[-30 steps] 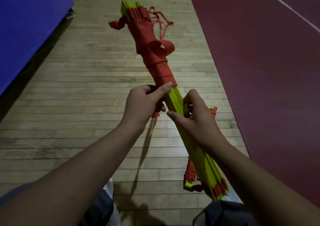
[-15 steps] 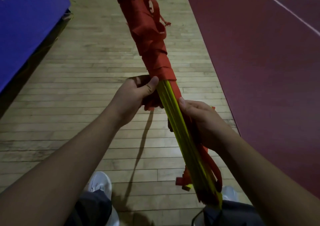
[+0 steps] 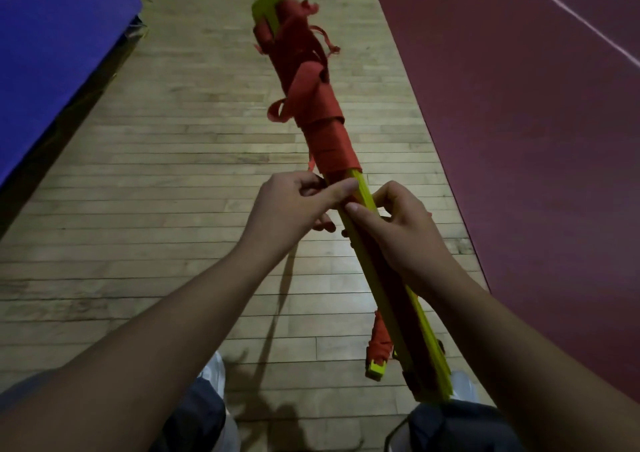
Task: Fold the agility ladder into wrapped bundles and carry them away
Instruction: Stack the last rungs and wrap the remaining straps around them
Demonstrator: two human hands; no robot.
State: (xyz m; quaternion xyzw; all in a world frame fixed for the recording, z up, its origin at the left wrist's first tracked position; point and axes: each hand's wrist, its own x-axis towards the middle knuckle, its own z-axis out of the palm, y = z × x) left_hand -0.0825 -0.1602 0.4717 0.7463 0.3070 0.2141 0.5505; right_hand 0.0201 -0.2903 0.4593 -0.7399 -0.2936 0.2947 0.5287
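Above the wooden floor (image 3: 173, 174), ladder bundle (image 3: 365, 195): held in the air, slanted from 5 o'clock near the body up toward 12 o'clock, yellow rungs stacked flat
Red strap (image 3: 301, 81): wound round the far half; loose loops and ends left sticking out
Left hand (image 3: 291, 209): curled on the bundle just below the wrapped part, thumb laid across the yellow edge
Right hand (image 3: 405, 233): clamped round the bundle from the 3 o'clock side, forefinger tip just beside the left thumb
Blue mat (image 3: 52, 53): edge run along 10 o'clock, well apart from the bundle
Red court surface (image 3: 536, 140): border with the boards run from 12 to 4 o'clock
Open room: boards spread from 7 to 11 o'clock
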